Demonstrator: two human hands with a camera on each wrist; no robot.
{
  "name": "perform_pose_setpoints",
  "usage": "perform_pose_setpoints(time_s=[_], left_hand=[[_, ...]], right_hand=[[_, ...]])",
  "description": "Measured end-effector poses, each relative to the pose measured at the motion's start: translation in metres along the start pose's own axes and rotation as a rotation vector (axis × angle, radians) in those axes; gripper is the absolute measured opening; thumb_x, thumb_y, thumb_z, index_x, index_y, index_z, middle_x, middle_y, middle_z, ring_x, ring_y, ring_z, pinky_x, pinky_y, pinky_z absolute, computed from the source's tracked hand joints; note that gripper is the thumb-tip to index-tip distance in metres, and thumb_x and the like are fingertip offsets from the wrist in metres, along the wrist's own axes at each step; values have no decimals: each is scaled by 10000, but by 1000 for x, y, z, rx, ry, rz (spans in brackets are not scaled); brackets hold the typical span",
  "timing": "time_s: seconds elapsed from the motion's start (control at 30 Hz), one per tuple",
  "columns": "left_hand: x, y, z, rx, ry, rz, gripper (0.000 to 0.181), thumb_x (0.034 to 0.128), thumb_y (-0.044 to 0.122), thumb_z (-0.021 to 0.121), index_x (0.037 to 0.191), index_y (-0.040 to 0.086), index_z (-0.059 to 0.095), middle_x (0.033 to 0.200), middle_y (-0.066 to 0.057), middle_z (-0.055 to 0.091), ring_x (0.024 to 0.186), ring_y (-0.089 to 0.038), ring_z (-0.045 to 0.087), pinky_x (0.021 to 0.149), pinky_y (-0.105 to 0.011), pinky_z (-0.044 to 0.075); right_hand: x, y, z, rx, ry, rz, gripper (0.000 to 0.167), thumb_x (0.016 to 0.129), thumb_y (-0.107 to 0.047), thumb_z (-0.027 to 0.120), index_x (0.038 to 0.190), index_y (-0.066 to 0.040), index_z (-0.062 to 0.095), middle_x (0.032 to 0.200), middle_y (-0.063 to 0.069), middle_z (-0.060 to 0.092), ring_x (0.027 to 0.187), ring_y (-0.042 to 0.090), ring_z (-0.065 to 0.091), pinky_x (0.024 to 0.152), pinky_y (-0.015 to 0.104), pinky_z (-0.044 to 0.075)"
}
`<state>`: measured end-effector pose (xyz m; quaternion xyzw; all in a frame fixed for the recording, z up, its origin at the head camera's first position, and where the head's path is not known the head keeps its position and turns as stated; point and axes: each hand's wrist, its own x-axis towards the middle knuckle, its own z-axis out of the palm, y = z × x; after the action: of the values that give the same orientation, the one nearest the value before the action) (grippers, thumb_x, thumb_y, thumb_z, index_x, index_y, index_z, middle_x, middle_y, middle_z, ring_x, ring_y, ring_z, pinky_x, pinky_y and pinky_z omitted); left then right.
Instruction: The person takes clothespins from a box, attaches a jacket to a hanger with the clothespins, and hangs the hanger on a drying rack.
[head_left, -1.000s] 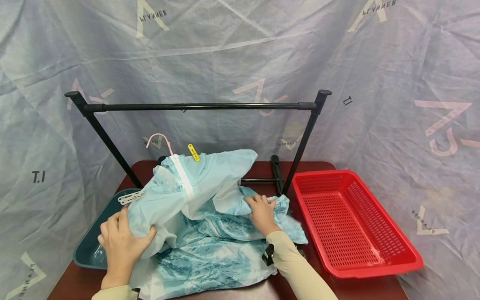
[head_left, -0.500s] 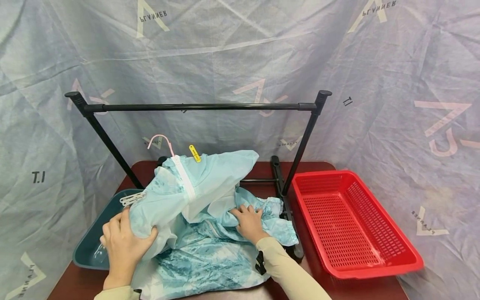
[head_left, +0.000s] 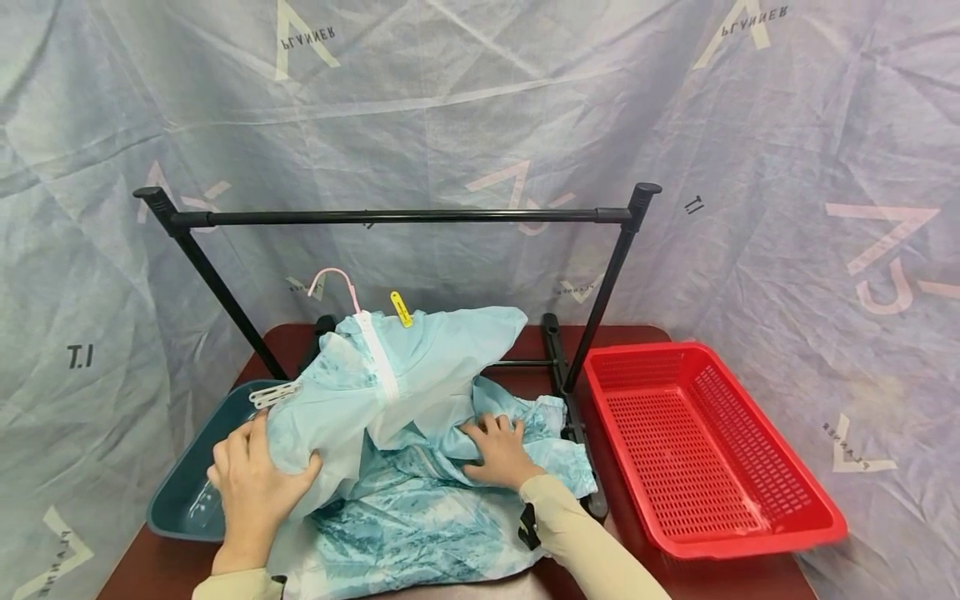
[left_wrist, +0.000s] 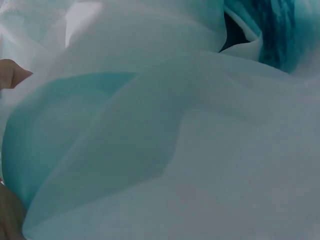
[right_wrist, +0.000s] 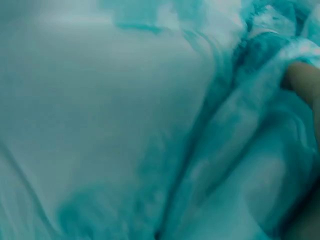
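A thin blue-and-white marbled jacket [head_left: 427,350] with a white zipper strip [head_left: 377,354] lies bunched in the middle of the head view. From its top sticks the hook of a pink hanger [head_left: 330,272]; the rest of the hanger is hidden. My left hand [head_left: 258,479] holds the jacket's left side, thumb and fingers spread either side of the cloth. My right hand [head_left: 500,454] rests on the folds at right with spread fingers. Both wrist views are filled mostly by the jacket [left_wrist: 115,150], with bits of fingers at the edges.
A black rack [head_left: 405,217] stands behind the jacket. The red basket [head_left: 750,542] is at right on the dark red table [head_left: 720,575]; a blue-grey basin [head_left: 168,500] is at left. A yellow clothespin [head_left: 401,309] and white clothespins [head_left: 273,394] appear at the jacket's edge.
My right hand has moved left over the folds, the jacket's right end shifting with it, and its thumb now spreads apart. My left hand, jacket and hanger have shifted slightly right.
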<state>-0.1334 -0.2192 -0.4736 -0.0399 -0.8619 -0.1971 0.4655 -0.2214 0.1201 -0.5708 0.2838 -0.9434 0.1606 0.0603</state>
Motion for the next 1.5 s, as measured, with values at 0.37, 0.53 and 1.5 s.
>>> perform_pose_setpoints(time_s=[0.37, 0.53, 1.5], left_hand=[[2, 0, 1, 4, -6, 13, 829, 655, 439, 621, 1271, -109, 539, 1091, -348, 496, 901, -540, 408, 623, -624, 237], [2, -1, 4, 5, 7, 30, 842, 622, 413, 649, 1277, -106, 548, 1090, -347, 509, 898, -537, 414, 613, -610, 231], [12, 1, 8, -33, -23, 171, 770, 747, 434, 605, 1253, -143, 545, 1100, -347, 504, 910, -534, 412, 625, -590, 257]], right_hand=[[-5, 6, -31, 45, -48, 5, 740, 779, -569, 781, 1390, -238, 525, 1314, 100, 444, 1163, 331, 384, 950, 608, 248], [-7, 8, -42, 71, -50, 14, 781, 754, -568, 803, 1400, -234, 520, 1333, 116, 434, 1186, 356, 370, 946, 604, 238], [-5, 23, -115, 11, 732, -107, 1043, 593, -328, 960, 1418, -97, 365, 1392, 263, 320, 1152, 440, 337, 919, 624, 214]])
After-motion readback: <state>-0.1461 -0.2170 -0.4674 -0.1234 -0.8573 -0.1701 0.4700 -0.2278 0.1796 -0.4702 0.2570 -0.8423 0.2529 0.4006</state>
